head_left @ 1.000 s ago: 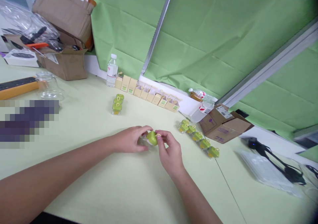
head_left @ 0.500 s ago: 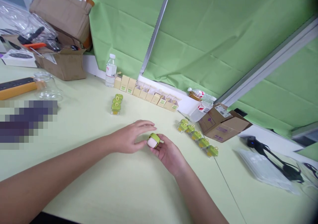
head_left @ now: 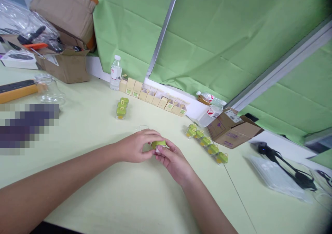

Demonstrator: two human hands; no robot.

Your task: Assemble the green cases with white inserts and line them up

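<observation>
Over the middle of the table, both hands close around a small green cap with a white part point(head_left: 158, 143). My right hand point(head_left: 175, 159) grips it from the right, its thumb pressed against the white part. From the left, the fingers and thumb of my left hand point(head_left: 137, 145) pinch its other side. A clear, rounded piece point(head_left: 142, 127) shows just behind my left hand, partly hidden by it. Small clear containers with green lids point(head_left: 121, 112) stand in a short row to the left. Several more green-lidded containers point(head_left: 205, 141) form a slanting line to the right.
Small beige cartons point(head_left: 151, 96) line the wall beside an upright water bottle point(head_left: 115, 73). On the right are a cardboard box point(head_left: 230, 130), a tilted bottle point(head_left: 210, 115), plastic bags point(head_left: 277, 178) and a black cable point(head_left: 282, 164). A glass vessel point(head_left: 49, 90) and an open carton point(head_left: 67, 68) stand left.
My left hand has closed in on the green cap. The cap has turned so its green top faces up, and my right thumb has come over the white part.
</observation>
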